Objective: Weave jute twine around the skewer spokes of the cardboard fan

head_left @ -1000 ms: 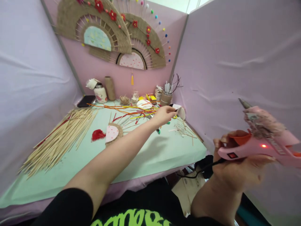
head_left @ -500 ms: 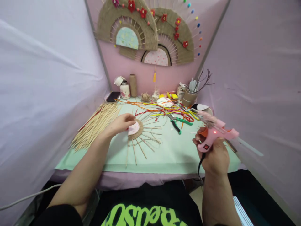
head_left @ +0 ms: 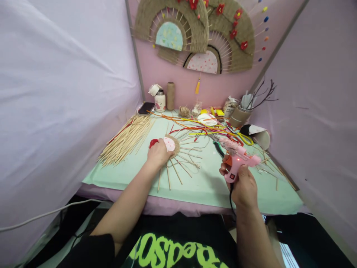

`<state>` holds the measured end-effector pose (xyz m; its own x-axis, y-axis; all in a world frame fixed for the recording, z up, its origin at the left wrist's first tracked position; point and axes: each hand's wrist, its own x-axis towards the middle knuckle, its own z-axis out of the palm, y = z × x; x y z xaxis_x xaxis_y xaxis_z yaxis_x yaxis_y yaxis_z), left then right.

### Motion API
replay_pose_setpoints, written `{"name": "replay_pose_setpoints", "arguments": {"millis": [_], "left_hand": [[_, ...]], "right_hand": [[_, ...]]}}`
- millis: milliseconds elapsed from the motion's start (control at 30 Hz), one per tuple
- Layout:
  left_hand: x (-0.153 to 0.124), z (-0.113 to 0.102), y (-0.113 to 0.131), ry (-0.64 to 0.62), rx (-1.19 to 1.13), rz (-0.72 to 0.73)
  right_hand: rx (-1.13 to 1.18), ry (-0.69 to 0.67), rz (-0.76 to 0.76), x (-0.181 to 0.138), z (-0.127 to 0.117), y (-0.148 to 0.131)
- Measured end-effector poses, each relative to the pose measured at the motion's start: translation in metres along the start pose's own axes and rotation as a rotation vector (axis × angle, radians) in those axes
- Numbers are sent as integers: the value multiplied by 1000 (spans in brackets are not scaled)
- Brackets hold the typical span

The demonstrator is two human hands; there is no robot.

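My left hand (head_left: pixel 158 153) is closed on the straight edge of a small half-round fan (head_left: pixel 170 143), its thumb lying by the lower end. The fan has a pink dotted centre, a twine-brown band and thin sticks spreading out to the right. Just left of my fingers shows a red round thing (head_left: pixel 153 143), partly covered by the hand. In my right hand (head_left: pixel 245 186) is a pink glue gun (head_left: pixel 237 163) with a lit light, its nozzle pointing up and left above the table. Its black cord hangs down from the handle.
Bamboo sticks (head_left: pixel 126 141) lie piled at the left. Coloured pipe cleaners (head_left: pixel 178 118) and green-handled pliers (head_left: pixel 219 149) lie across the table's back and middle. A phone (head_left: pixel 146 108), a jar (head_left: pixel 160 101) and a pot with twigs (head_left: pixel 240 116) line the back.
My left hand has come down onto the fan's straight edge, and the red round thing now shows beside it. The glue gun has moved left, closer to the fan. The view has shifted.
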<state>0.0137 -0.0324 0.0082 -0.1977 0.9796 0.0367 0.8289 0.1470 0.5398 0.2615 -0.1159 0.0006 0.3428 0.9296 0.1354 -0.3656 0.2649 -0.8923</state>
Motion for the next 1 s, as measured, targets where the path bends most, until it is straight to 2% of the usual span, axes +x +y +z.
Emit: {"name": "replay_pose_setpoints", "arguments": {"millis": [100, 200, 400, 533, 733, 867, 1000], "left_hand": [[4, -1, 3, -61, 67, -48], [8, -3, -3, -95, 0, -77], [13, -1, -11, -48, -519, -154], [12, 1, -8, -113, -914, -214], [14, -15, 5, -174, -1339, -145], [18, -26, 18, -254, -1562, -139], [20, -24, 25, -410, -1749, -86]], "right_hand": [[-8, 19, 24, 0, -2, 3], [-15, 16, 30, 0, -4, 5], [5, 15, 2, 1, -6, 1], [23, 29, -13, 2, -5, -6], [42, 47, -74, 2, -8, -19], [61, 18, -122, 1, -4, -27], [57, -56, -148, 0, 10, -28]]}}
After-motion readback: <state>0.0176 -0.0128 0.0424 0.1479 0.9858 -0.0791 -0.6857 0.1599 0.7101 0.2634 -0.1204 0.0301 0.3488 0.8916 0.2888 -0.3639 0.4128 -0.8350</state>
